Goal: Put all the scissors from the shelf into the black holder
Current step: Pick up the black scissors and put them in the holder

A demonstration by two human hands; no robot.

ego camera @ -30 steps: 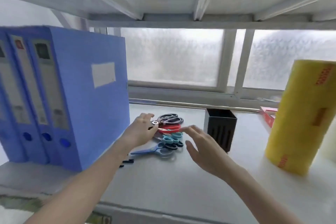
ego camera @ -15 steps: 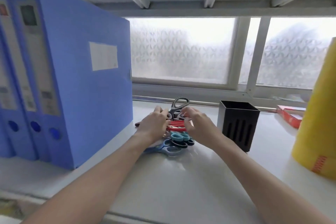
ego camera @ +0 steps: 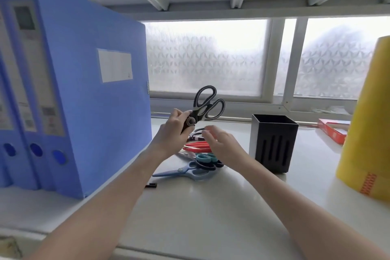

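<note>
My left hand [ego camera: 172, 133] grips black-and-grey scissors [ego camera: 205, 104] by the pivot and blades, handles up, lifted above the pile. My right hand [ego camera: 223, 148] hovers open over the pile, fingers spread, holding nothing. On the white shelf [ego camera: 211, 217] lie red scissors [ego camera: 197, 146], teal scissors [ego camera: 205, 157], blue scissors [ego camera: 183, 172] and another dark pair partly hidden behind my hands. The black holder [ego camera: 273, 143] stands upright to the right of the pile; nothing shows above its rim.
Blue file boxes [ego camera: 73, 91] stand at the left. A large yellow roll [ego camera: 367, 122] stands at the right, with a red box [ego camera: 332, 131] behind it. A small black clip [ego camera: 150, 185] lies near my left forearm. A shelf frame runs overhead; a frosted window is behind.
My left hand has lifted the black-and-grey scissors up off the pile. My right hand has let go and drawn back slightly, open above the other scissors.
</note>
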